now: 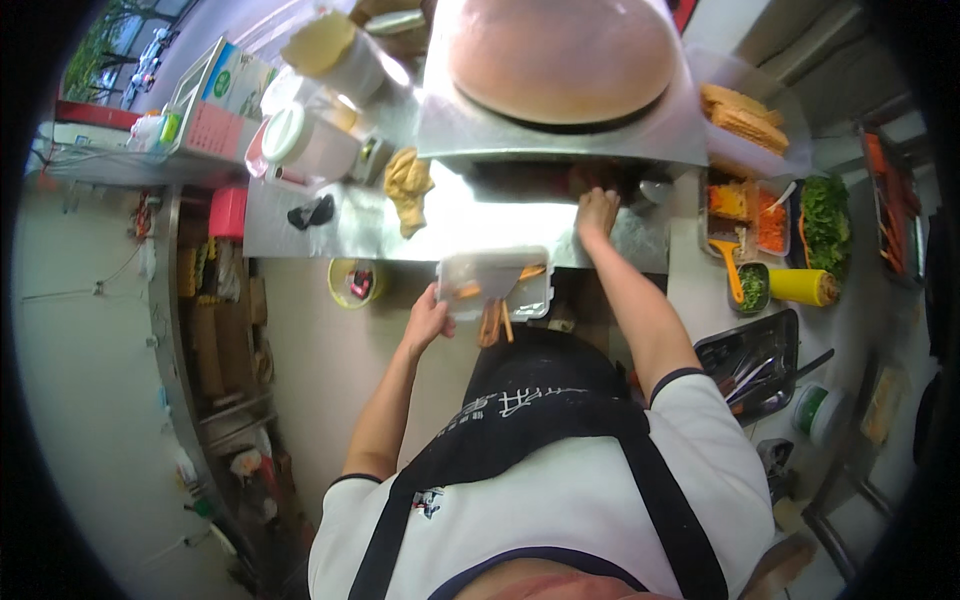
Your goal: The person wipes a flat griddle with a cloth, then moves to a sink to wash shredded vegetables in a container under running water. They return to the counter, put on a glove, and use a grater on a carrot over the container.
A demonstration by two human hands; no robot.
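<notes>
My left hand (431, 319) grips the left side of a clear plastic container (534, 306) at the front edge of the steel counter (352, 238). A scraper with a broad metal blade (498, 281) and a brown wooden handle (490, 324) lies in the container, its handle sticking out towards me. Beside the handle a thin wooden stick (508, 322) pokes out, and some orange-yellow items are inside. My right hand (598, 214) reaches into the dark gap under a steel stand with a large round griddle plate (562, 60). Shadow hides its fingertips and whatever they touch.
A crumpled yellow cloth (409, 191) and a lidded plastic tub (311, 146) occupy the counter's left. At right are shredded orange food (772, 225), lettuce (825, 217), chopped greens (752, 287), a yellow bottle (802, 287) and a black utensil tray (780, 337). A yellow bin (341, 285) stands below.
</notes>
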